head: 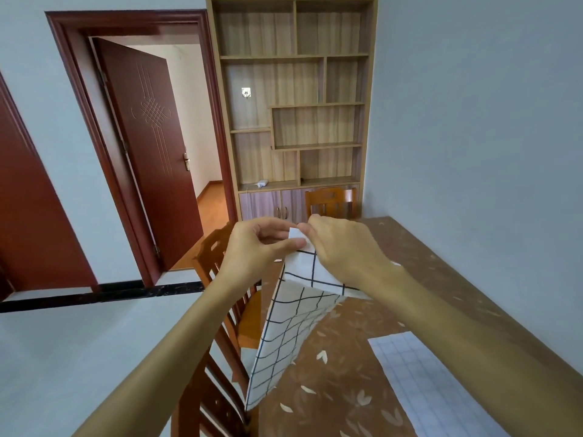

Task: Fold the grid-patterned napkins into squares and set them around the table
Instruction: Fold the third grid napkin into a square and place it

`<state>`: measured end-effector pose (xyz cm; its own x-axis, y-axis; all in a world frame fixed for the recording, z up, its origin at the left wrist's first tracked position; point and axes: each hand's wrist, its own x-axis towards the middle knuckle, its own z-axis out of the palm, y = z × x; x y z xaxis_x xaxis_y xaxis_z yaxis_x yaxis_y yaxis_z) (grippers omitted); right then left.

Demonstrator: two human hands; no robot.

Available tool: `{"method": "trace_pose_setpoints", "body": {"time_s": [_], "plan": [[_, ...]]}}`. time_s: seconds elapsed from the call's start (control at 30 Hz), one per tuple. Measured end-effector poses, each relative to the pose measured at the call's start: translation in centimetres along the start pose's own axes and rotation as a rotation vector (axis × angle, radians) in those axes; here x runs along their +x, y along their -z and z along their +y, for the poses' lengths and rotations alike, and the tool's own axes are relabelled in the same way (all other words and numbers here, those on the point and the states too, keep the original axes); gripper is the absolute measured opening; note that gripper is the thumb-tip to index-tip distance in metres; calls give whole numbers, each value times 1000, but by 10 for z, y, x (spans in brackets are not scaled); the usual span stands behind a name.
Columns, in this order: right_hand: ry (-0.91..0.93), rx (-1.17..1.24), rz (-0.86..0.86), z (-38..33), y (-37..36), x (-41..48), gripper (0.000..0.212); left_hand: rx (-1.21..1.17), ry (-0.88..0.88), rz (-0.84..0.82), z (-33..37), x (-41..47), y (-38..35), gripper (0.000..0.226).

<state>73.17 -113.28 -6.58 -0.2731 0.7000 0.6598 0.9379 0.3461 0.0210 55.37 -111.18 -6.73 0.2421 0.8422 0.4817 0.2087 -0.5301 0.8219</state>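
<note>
Corners of the grid-patterned napkin (293, 323) meet between my left hand (252, 244) and right hand (340, 247), both pinching it so it hangs over the table (362, 389) to align edges

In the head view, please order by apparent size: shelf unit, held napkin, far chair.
1. shelf unit, largest.
2. held napkin, though its nearness to the camera inflates it.
3. far chair, smallest.

Wooden shelf (293, 89), red door (148, 146) (ajar), chair (331, 201)
</note>
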Motion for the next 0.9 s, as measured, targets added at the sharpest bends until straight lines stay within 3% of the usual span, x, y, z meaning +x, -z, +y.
{"method": "trace_pose_setpoints", "body": {"time_s": [0.17, 0.3, 0.43, 0.57, 0.63, 0.73, 0.83, 0.9], "plan": [[56, 4, 157, 33, -2, -6, 47, -157, 118, -18, 0, -6, 23, 18], [89, 67, 246, 44, 2, -10, 43, -164, 118, -41, -7, -9, 25, 24], [10, 200, 347, 42, 1, -5, 44, -164, 174, -283, -16, -16, 10, 28], [-138, 322, 379, 48, 8, -5, 50, -105, 168, -214, -24, -21, -1, 15], [-313, 567, 298, 47, 16, -10, 49, -126, 158, -151, -23, -17, 2, 13], [-541, 916, -5, 54, 17, -26, 46, -179, 175, -73, -19, -12, 8, 16], [-501, 1021, -205, 57, 10, -42, 56, -208, 178, -36, -14, -11, 8, 20], [-484, 1117, -214, 50, 6, -46, 43, -213, 191, -39, -13, -11, 7, 19]]}}
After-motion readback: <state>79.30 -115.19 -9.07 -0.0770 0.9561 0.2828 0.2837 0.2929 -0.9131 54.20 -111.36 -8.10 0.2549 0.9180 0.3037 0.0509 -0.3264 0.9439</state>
